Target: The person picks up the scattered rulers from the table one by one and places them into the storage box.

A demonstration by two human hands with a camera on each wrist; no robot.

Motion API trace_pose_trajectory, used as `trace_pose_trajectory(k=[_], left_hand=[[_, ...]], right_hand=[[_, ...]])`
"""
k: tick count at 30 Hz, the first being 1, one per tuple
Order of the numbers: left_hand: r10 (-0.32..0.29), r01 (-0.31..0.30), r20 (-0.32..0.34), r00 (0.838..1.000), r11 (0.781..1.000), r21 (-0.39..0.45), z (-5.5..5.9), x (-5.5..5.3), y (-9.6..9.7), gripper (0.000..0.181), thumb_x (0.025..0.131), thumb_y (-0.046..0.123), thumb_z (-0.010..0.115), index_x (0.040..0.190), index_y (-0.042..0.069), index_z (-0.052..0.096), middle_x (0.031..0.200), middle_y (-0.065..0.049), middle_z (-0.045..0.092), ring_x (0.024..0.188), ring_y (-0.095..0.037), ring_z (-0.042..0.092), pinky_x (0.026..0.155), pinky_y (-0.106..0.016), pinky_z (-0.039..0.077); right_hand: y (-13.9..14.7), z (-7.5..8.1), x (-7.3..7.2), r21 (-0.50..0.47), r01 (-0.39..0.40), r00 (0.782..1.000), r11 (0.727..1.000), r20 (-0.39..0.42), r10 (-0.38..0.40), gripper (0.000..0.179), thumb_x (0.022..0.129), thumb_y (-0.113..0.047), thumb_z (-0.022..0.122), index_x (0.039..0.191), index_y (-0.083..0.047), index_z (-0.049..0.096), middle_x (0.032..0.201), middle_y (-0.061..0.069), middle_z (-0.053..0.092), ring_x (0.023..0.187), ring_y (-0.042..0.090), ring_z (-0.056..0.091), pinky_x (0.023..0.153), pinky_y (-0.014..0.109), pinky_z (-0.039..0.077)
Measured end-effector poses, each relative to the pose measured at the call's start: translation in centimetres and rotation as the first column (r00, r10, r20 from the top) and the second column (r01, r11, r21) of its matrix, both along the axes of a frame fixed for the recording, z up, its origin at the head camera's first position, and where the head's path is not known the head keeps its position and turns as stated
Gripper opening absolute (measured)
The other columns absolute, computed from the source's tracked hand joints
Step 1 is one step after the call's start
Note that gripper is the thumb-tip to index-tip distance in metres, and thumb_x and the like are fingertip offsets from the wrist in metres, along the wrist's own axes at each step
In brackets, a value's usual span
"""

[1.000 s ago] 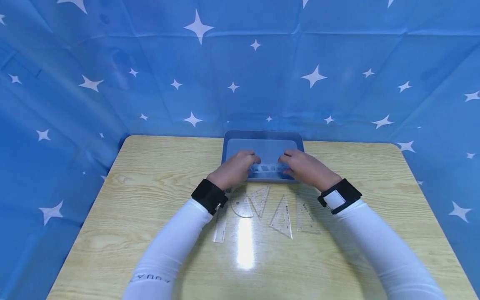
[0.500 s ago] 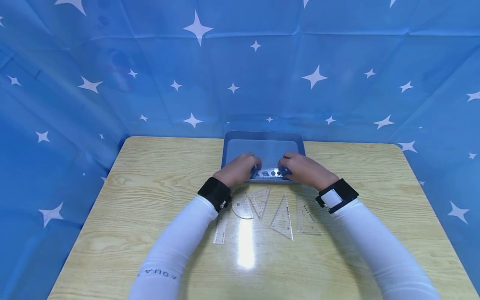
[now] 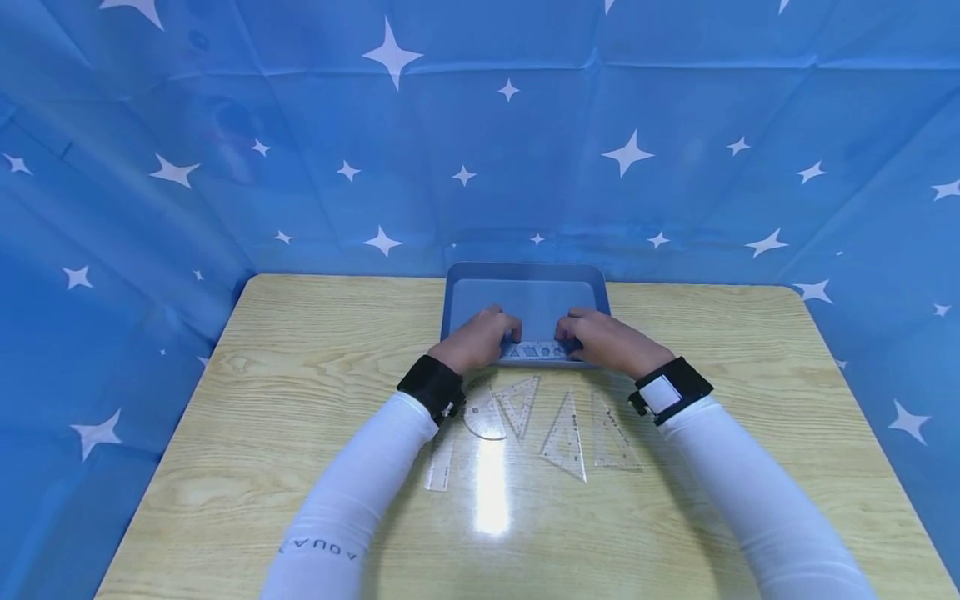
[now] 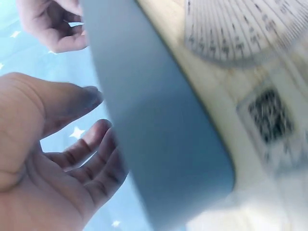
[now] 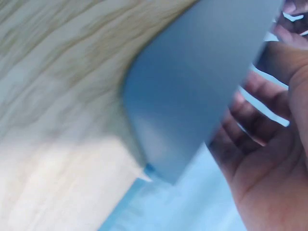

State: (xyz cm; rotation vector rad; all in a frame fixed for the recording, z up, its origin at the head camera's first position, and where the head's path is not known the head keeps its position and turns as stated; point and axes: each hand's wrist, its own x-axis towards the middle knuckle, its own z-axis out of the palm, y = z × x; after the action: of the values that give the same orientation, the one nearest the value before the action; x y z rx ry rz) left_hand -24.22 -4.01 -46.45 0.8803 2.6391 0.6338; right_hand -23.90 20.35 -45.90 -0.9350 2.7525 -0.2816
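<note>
A clear stencil ruler (image 3: 535,351) with cut-out shapes lies crosswise at the front inside of the blue-grey tray (image 3: 525,270). My left hand (image 3: 478,337) holds its left end with curled fingers, and my right hand (image 3: 613,342) holds the right end. In the left wrist view, the tray's outer wall (image 4: 149,110) hides the ruler, with the left thumb and fingertips right at the rim. The right wrist view shows the right hand (image 5: 264,159) partly behind the same wall, its fingertips hidden.
On the wooden table (image 3: 315,333) before the tray lie a clear protractor (image 3: 483,421), several set squares, one near the middle (image 3: 565,446) and one at right (image 3: 611,437), and a straight ruler (image 3: 440,467) partly under the left wrist. A blue starred cloth (image 3: 465,133) hangs behind.
Both hands have brought the stencil ruler toward the tray's front wall and lower. It now lies flatter along that wall. The pieces on the table have stayed put.
</note>
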Motion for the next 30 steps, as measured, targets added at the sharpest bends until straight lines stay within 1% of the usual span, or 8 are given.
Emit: trace_pose_trajectory(k=[5,9,12,14,17,22,25,30], left_hand=[[0.011,-0.011,-0.016,1.0,1.0,-0.006,-0.1,0.1,-0.1,0.036,0.091,-0.015,0.058,0.114,0.008,0.074,0.112,-0.014,0.059,0.103,-0.027,0.053,0.091,-0.037,0.052],[0.023,-0.024,-0.036,0.999,1.0,-0.006,0.2,0.5,-0.3,0.034,0.096,-0.009,0.058,0.122,0.008,0.071,0.114,-0.013,0.055,0.103,-0.026,0.052,0.09,-0.037,0.052],[0.04,-0.039,-0.049,0.998,0.999,0.038,0.8,1.0,-0.8,0.031,0.101,-0.003,0.055,0.128,0.005,0.067,0.115,-0.013,0.052,0.103,-0.025,0.051,0.091,-0.037,0.05],[0.051,-0.047,-0.067,0.996,0.996,0.069,1.2,1.4,-1.4,0.029,0.103,0.002,0.054,0.13,0.004,0.065,0.114,-0.012,0.05,0.1,-0.024,0.051,0.089,-0.037,0.05],[0.068,-0.058,-0.101,0.993,0.994,0.095,2.0,2.2,-2.7,0.027,0.105,0.007,0.056,0.131,0.004,0.064,0.114,-0.012,0.049,0.095,-0.024,0.05,0.084,-0.036,0.048],[0.092,-0.077,-0.177,0.98,0.993,0.093,3.5,3.4,-5.3,0.028,0.104,0.011,0.06,0.132,0.005,0.062,0.115,-0.012,0.05,0.093,-0.024,0.048,0.082,-0.037,0.043],[0.121,-0.104,-0.195,0.973,0.99,0.096,4.3,4.2,-6.5,0.03,0.104,0.012,0.062,0.132,0.005,0.061,0.117,-0.013,0.052,0.095,-0.026,0.048,0.083,-0.038,0.044],[0.193,-0.175,-0.217,0.957,0.98,0.1,4.8,5.7,-7.8,0.031,0.102,0.014,0.064,0.131,0.003,0.063,0.114,-0.013,0.055,0.101,-0.029,0.052,0.085,-0.04,0.047]], right_hand=[[0.2,-0.1,0.1,-0.016,-0.015,1.0,1.0,-0.006,0.015,0.029,0.086,-0.01,0.084,0.112,-0.006,0.072,0.107,0.008,0.067,0.101,0.024,0.066,0.088,0.039,0.057],[0.4,-0.1,0.2,-0.037,-0.018,1.0,0.999,-0.013,0.017,0.026,0.09,-0.012,0.081,0.113,-0.006,0.07,0.106,0.008,0.066,0.099,0.023,0.065,0.086,0.039,0.057],[0.5,0.1,0.5,-0.061,-0.016,0.998,0.998,-0.055,0.012,0.024,0.094,-0.015,0.077,0.114,-0.006,0.069,0.105,0.008,0.065,0.095,0.022,0.064,0.083,0.039,0.056],[0.3,0.3,0.8,-0.077,-0.038,0.994,0.996,-0.11,0.029,0.024,0.096,-0.017,0.075,0.115,-0.004,0.068,0.105,0.01,0.065,0.095,0.022,0.063,0.082,0.039,0.057],[-0.3,0.9,1.3,-0.11,-0.106,0.975,0.988,-0.206,0.082,0.027,0.097,-0.018,0.074,0.117,-0.002,0.067,0.108,0.013,0.066,0.097,0.024,0.064,0.084,0.039,0.057],[-1.7,2.4,2.2,-0.148,-0.225,0.925,0.963,-0.344,0.163,0.025,0.096,-0.017,0.075,0.116,-0.003,0.067,0.109,0.01,0.065,0.098,0.024,0.063,0.085,0.039,0.055],[-2.6,3.2,2.8,-0.16,-0.276,0.899,0.948,-0.39,0.196,0.026,0.095,-0.017,0.076,0.117,-0.005,0.068,0.111,0.009,0.065,0.101,0.024,0.063,0.088,0.039,0.054],[-4.4,3.7,3.5,-0.152,-0.333,0.868,0.931,-0.436,0.239,0.031,0.095,-0.023,0.077,0.121,-0.007,0.069,0.119,0.008,0.065,0.112,0.025,0.064,0.094,0.038,0.055]])
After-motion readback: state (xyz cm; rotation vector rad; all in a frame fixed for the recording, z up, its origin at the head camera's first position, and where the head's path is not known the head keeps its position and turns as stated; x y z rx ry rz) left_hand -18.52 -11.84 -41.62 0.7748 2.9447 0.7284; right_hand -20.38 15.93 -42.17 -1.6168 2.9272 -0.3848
